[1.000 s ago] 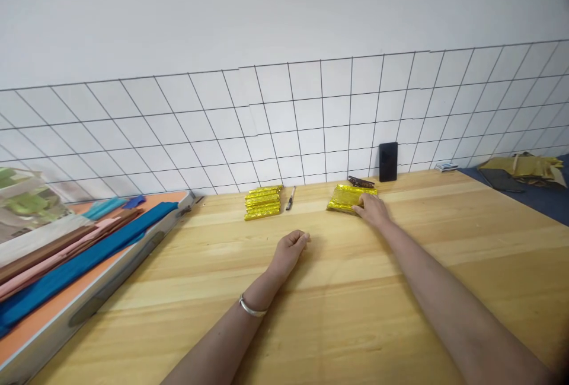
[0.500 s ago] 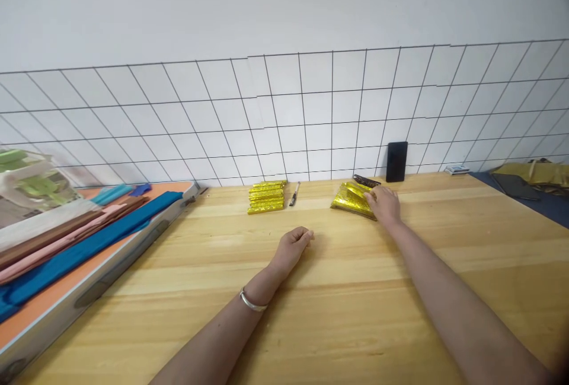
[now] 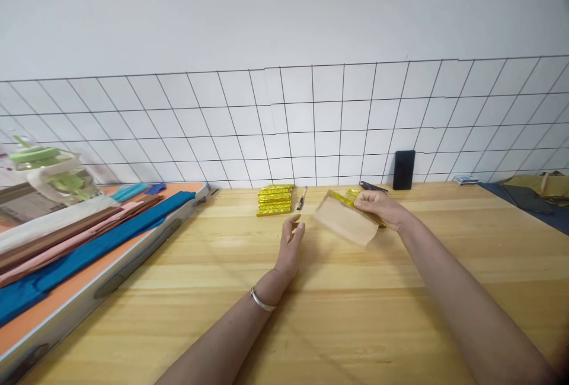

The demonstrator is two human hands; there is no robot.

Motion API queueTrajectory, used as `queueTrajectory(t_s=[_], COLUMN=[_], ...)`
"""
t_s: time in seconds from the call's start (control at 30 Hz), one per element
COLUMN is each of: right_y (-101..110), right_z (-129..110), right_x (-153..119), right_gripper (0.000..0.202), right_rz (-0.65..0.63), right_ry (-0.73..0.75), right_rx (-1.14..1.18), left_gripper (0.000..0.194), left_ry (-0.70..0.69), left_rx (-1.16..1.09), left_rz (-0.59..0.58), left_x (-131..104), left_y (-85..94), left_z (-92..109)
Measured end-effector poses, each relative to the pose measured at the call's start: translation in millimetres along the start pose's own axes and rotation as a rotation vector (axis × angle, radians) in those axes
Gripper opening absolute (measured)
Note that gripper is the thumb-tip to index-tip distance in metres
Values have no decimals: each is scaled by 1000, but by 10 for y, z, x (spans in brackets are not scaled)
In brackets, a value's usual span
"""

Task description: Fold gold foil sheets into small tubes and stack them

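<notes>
My right hand (image 3: 380, 207) pinches a sheet of gold foil paper (image 3: 347, 222) by its upper edge, with the plain tan back turned up and its lower edge tilted towards me. Beneath my fingers shows more shiny gold foil, partly covered by the sheet and the hand. My left hand (image 3: 291, 247), with a silver bangle at the wrist, hovers over the table left of the sheet; thumb and fingers are apart and hold nothing. Just beyond it lies a row of several slim gold foil rolls (image 3: 274, 201), with a pen (image 3: 301, 198) beside them.
A black phone (image 3: 403, 169) leans on the gridded wall, near a dark slim object (image 3: 373, 187). Folded coloured cloth or paper (image 3: 133, 228) lies on an orange surface at left, before a green-lidded jug (image 3: 53, 174). Small cards (image 3: 466, 180) lie far right.
My right hand has lifted a gold sheet off the foil pile and turned its tan back up. My left hand's fingers have opened. The camera view has shifted slightly.
</notes>
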State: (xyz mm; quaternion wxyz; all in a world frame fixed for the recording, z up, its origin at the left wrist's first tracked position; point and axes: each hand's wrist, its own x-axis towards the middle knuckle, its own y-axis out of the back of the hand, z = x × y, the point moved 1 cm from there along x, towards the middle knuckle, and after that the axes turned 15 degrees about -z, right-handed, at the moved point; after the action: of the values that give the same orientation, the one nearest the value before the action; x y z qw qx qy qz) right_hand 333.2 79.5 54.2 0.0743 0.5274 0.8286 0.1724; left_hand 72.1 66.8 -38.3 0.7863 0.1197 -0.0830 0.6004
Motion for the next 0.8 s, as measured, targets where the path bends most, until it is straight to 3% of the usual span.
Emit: queueTrajectory(t_s=[0.1, 0.23, 0.3, 0.43, 0.67, 0.8], right_y=[-134, -272, -318, -361, -435, -491], right_z=[111, 371, 497, 588, 429, 605], right_x=[42, 139, 179, 213, 230, 302], right_gripper=[41, 42, 44, 47, 42, 33], right_rz=[-123, -172, -162, -161, -275, -166], right_ry=[-57, -112, -119, -107, -28, -13], right_rx=[58, 76, 63, 10, -148, -307], left_gripper=[46, 45, 48, 53, 57, 60], left_ry=[-14, 19, 83, 203, 257, 261], left_rx=[-97, -260, -224, -98, 57, 229], left_rz=[-28, -291, -375, -327, -174, -210], left_x=[-14, -44, -48, -9, 49, 55], left_y=[-8, -91, -126, -136, -116, -84], left_z=[51, 96, 69, -79, -204, -164])
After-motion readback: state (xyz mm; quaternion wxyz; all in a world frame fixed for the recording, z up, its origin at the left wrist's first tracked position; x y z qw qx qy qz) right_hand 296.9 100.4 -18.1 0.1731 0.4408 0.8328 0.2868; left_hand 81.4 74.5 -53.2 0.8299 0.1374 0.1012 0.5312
